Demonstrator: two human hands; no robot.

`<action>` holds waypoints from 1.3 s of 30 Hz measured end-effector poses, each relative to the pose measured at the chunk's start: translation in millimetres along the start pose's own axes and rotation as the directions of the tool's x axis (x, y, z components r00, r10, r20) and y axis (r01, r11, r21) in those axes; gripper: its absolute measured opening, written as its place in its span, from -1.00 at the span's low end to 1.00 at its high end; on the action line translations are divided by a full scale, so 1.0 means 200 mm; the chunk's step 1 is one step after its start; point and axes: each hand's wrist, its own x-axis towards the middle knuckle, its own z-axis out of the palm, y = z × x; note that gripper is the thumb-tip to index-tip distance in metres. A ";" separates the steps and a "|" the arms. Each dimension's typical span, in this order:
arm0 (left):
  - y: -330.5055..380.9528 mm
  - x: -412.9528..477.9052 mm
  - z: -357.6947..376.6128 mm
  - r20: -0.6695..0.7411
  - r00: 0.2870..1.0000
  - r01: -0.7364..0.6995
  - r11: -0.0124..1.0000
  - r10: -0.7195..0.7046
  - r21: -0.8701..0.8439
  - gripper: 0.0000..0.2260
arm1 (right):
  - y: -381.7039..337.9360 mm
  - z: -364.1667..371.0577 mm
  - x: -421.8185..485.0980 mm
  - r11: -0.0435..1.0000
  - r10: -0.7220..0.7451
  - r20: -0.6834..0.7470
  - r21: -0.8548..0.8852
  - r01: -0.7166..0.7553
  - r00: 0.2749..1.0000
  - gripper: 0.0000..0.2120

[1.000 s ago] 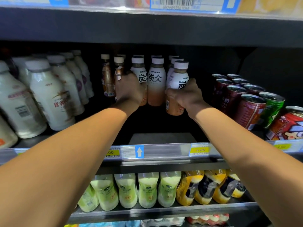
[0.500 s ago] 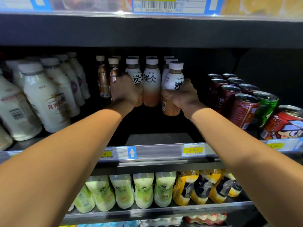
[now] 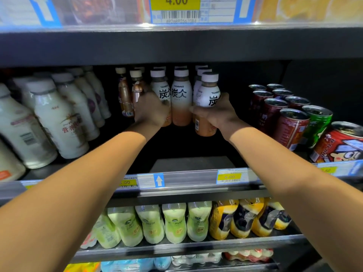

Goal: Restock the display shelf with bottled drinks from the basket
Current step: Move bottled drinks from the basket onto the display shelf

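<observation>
- Gripping the right bottle (image 3: 208,89) with the right hand (image 3: 216,114), curled round its middle from the right side.
- Wrapping the left hand (image 3: 152,109) round the lower part of the left bottle (image 3: 160,89); hides most of its own fingers, yet looks like a closed hold.
- Stands upright, that right bottle, long axis vertical, at the front of its row and just ahead of the rear bottles (image 3: 203,71); cannot tell whether seated on the shelf (image 3: 192,163) or held a little above it.
- Turns, for the coming move, on one relation: sits forward of the middle bottle (image 3: 181,95) and to its right, with a narrow gap between. Calls, probably, for a short push straight back to line up the fronts. Right hand nearer for that, being on the bottle.
- Reads "TANBING" on the white labels, with large black Chinese characters beneath and tan drink below.
- Shows "5.00" on the lower tag (image 3: 229,176) along the rail (image 3: 186,182), "4.00" on the upper tag (image 3: 175,1), and a blurred price at far right.
- Flanked by white bottles (image 3: 59,118) on the left and cans (image 3: 290,126) on the right; no basket in view.
</observation>
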 end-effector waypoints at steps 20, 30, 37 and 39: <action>0.64 -1.21 -0.30 0.233 0.364 -0.864 0.420 0.902 -0.278 -0.63 | 0.13 -0.82 -1.34 0.352 -0.370 -0.225 -0.932 -0.088 0.902 -0.69; 1.33 -2.00 0.31 0.449 -0.153 -0.878 0.087 0.880 -0.470 -0.73 | 0.69 -1.54 -1.98 0.122 0.226 -0.692 -0.678 -0.725 0.685 -0.71; 1.88 -2.57 0.97 0.525 -0.350 -0.841 -0.013 0.776 -0.541 -0.81 | 1.26 -2.23 -1.99 0.029 0.443 -0.747 -0.540 -0.841 0.495 -0.61; 2.08 -2.71 1.16 0.589 -0.381 -0.817 0.038 0.713 -0.575 -0.78 | 1.43 -2.47 -1.94 0.004 0.509 -0.731 -0.527 -0.850 0.455 -0.64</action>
